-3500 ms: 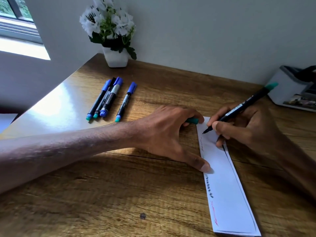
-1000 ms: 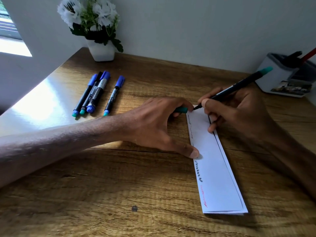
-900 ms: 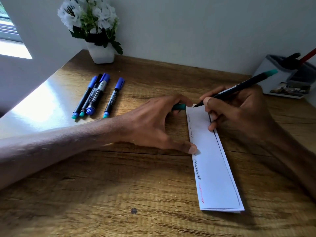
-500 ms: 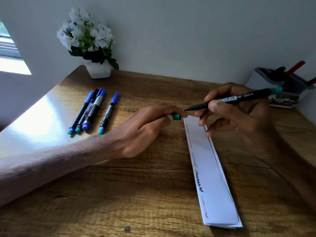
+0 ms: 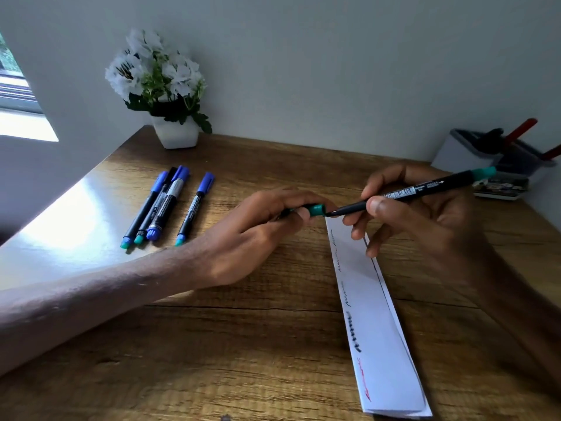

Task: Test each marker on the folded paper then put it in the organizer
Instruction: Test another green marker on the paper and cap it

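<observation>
My right hand [image 5: 425, 217] holds a black marker [image 5: 425, 188] with a green end, its tip pointing left above the top of the folded paper [image 5: 376, 314]. My left hand [image 5: 261, 226] pinches the green cap [image 5: 315, 209], and the marker's tip meets the cap's mouth. The long white paper strip lies on the desk and bears several scribbles, black and red, along its left edge. The white organizer [image 5: 464, 151] stands at the back right with red and black pens in it. Several capped markers [image 5: 165, 208] lie in a row at the left.
A white pot of white flowers [image 5: 174, 132] stands at the back left of the wooden desk [image 5: 243, 344], against the wall. A bright window is at the far left. Beside the organizer lies a small flat box [image 5: 501, 188].
The marker's tip left the paper and swung level. My left hand lifted off the strip with the cap, and cap and tip have come together.
</observation>
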The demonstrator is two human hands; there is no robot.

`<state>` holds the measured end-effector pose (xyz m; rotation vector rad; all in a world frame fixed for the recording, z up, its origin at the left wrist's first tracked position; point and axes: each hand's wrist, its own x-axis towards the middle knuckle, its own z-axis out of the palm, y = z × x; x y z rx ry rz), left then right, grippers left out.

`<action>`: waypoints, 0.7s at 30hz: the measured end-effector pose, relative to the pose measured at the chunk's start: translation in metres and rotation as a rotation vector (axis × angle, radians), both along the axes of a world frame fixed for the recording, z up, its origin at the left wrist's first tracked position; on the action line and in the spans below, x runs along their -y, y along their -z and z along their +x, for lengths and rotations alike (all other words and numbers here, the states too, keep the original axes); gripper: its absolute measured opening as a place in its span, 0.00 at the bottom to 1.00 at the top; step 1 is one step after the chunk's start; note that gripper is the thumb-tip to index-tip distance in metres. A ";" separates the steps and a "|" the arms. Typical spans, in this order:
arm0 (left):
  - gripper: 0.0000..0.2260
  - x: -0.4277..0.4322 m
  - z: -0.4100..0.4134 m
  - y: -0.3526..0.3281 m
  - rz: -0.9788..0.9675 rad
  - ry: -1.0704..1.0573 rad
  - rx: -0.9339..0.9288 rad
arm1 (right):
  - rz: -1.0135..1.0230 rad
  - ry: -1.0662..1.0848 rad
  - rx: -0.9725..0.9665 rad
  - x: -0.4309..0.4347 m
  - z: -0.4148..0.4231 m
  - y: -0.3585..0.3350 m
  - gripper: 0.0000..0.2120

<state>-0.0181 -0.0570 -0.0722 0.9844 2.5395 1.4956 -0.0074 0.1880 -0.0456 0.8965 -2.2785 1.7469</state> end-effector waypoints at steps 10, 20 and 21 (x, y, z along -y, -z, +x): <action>0.16 -0.002 0.003 0.000 -0.082 -0.006 -0.064 | 0.026 0.002 -0.028 0.002 0.001 0.001 0.06; 0.12 -0.007 0.002 0.001 0.155 0.123 -0.089 | 0.036 0.024 -0.022 0.007 0.000 0.007 0.10; 0.12 -0.008 0.002 0.000 0.175 0.145 -0.069 | 0.037 0.020 -0.024 0.006 -0.001 0.008 0.10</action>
